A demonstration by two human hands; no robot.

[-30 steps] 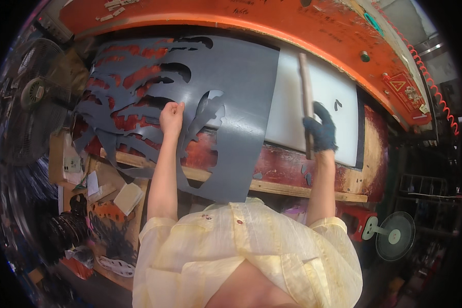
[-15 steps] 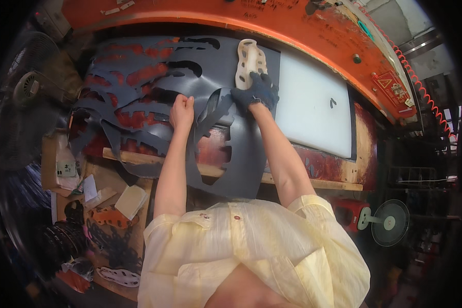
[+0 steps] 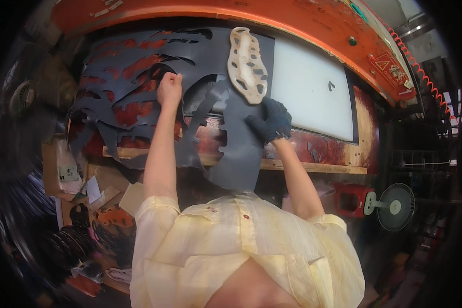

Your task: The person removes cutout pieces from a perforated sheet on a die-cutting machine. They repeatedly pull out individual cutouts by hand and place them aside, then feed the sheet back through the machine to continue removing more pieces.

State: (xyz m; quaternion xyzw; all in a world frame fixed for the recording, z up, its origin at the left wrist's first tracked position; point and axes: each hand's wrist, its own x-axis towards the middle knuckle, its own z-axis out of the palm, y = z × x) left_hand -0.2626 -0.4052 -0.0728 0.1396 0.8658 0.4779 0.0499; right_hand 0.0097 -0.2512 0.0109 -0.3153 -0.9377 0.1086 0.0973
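Note:
A dark grey sheet (image 3: 244, 146) with many cut-out openings lies over the work table, its near edge hanging past the front. On its right part rests a pale, sole-shaped cutting die (image 3: 248, 66) pierced by several holes. My right hand (image 3: 271, 121), in a dark knitted glove, is just below the die's near end, at the sheet's right edge. Its thumb is spread from the fingers and it holds nothing. My bare left hand (image 3: 170, 88) is closed above the cut-out part of the sheet. Whatever its curled fingers hold, if anything, is hidden.
An orange press beam (image 3: 272, 13) spans the far side. To the right lies a white board (image 3: 313, 92) with small dark scraps. A wooden strip (image 3: 313, 166) edges the table. Cardboard (image 3: 113, 177) and clutter stand at lower left, a fan (image 3: 395, 206) at right.
My right hand has let go of the die and drawn back toward me, leaving it on the sheet. My left hand, still closed, has moved slightly away and left.

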